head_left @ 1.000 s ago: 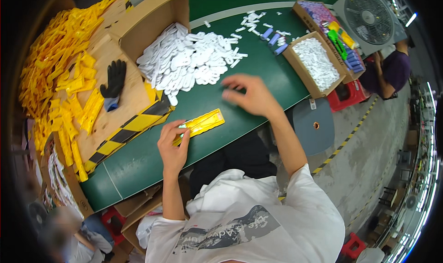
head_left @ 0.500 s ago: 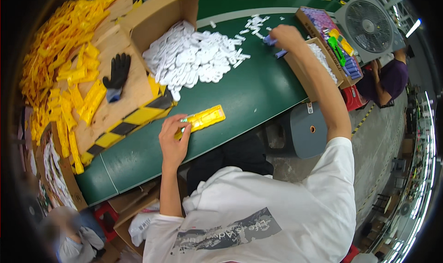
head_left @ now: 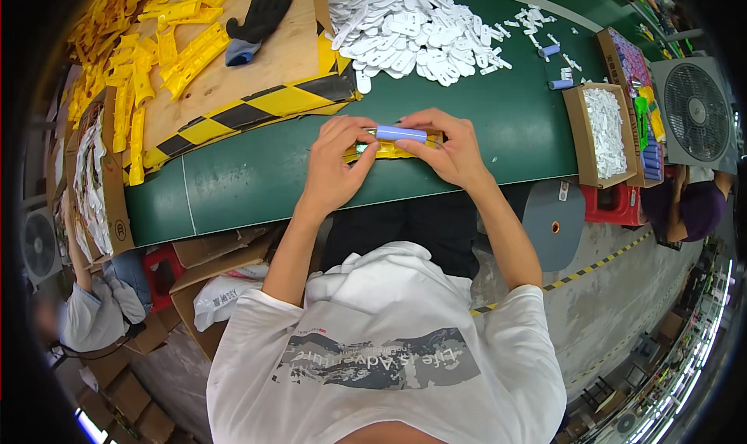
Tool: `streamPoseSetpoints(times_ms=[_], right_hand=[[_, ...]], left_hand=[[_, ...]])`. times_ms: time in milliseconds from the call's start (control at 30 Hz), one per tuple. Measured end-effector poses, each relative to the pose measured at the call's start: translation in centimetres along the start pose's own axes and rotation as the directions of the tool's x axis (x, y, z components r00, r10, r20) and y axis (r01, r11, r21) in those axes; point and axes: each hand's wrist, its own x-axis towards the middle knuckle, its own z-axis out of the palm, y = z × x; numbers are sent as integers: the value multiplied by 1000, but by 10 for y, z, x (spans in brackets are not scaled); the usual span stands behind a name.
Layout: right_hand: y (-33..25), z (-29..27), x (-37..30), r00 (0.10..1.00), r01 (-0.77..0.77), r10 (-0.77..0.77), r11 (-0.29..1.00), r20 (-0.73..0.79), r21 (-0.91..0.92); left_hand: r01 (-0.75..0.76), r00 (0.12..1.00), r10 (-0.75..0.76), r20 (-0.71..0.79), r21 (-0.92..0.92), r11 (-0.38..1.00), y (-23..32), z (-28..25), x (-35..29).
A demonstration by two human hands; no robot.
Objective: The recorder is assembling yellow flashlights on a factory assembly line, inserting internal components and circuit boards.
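A lilac cylindrical battery cell [head_left: 401, 133] lies lengthwise over a yellow plastic housing [head_left: 395, 153] in front of me. The thumb and fingers of my right hand [head_left: 451, 147] are closed on the cell near its right end. At the other end, my left hand [head_left: 336, 154] grips the housing between thumb and fingers, beside a small green part [head_left: 362, 147]. My fingers and the cell cover much of the housing. Two more lilac cells [head_left: 559, 84] lie on the green table [head_left: 498, 136], far right.
White plastic pieces [head_left: 412, 35] are heaped at the back. Yellow housings [head_left: 183, 59] and a black glove [head_left: 261, 20] lie on a wooden board with a striped edge. A carton of small white parts [head_left: 603, 133] stands at right, near a grey fan [head_left: 692, 109].
My right hand has come back from the far right with a lilac cell to the yellow housing. My left hand remains at the housing. The view has turned.
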Motion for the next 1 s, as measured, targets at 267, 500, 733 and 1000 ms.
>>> streamPoseSetpoints(times_ms=[267, 500, 733, 1000], right_hand=[[-5, -1, -3, 988, 146, -129, 956, 83, -253], [-3, -7, -5, 945, 327, -301, 861, 129, -390], [-14, -17, -13, 941, 336, -312, 824, 129, -456], [14, 1, -8, 906, 415, -413, 826, 92, -380]], left_hand=[[19, 999, -17, 51, -41, 999, -4, -7, 0], [23, 998, -20, 53, -66, 998, -6, -4, 1], [-96, 993, 94, 66, 33, 995, 5, -1, 6], [46, 997, -46, 57, -8, 999, 5, -1, 0]])
